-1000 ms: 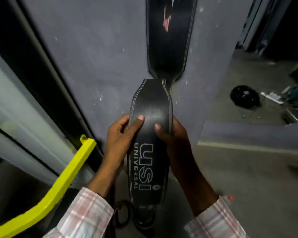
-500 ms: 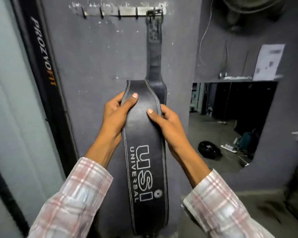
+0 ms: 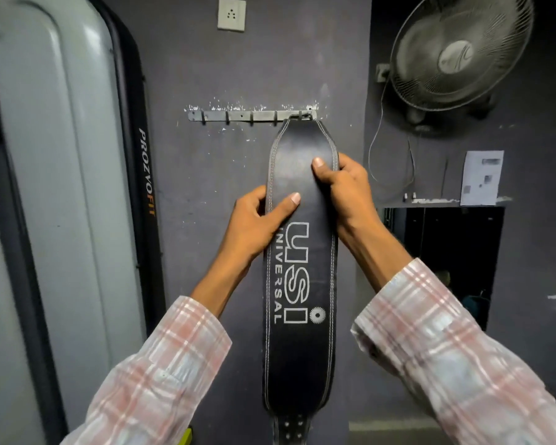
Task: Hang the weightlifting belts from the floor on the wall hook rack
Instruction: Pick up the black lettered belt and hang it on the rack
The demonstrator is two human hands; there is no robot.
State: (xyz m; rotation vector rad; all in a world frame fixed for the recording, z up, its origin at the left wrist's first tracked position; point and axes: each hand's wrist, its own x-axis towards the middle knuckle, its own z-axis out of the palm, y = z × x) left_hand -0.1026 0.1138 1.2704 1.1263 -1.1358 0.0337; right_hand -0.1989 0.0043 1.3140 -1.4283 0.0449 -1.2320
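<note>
Black leather weightlifting belt [image 3: 299, 364], lettered USI UNIVERSAL: held upright before the wall. Grips: left hand [image 3: 254, 226] clasps the left edge, thumb across the face; right hand [image 3: 345, 191] clasps the right edge, slightly higher. Above both grips, the belt's narrowed top reaches the wall hook rack [image 3: 238, 116] at its rightmost hook.

black belt [image 3: 299, 348] at center with white stitching and white lettering, pink-and-white plaid sleeves [image 3: 161, 364] at the bottom, dark grey wall [image 3: 206, 252], white socket [image 3: 231, 14] up top, black fan [image 3: 456, 53] upper right
</note>
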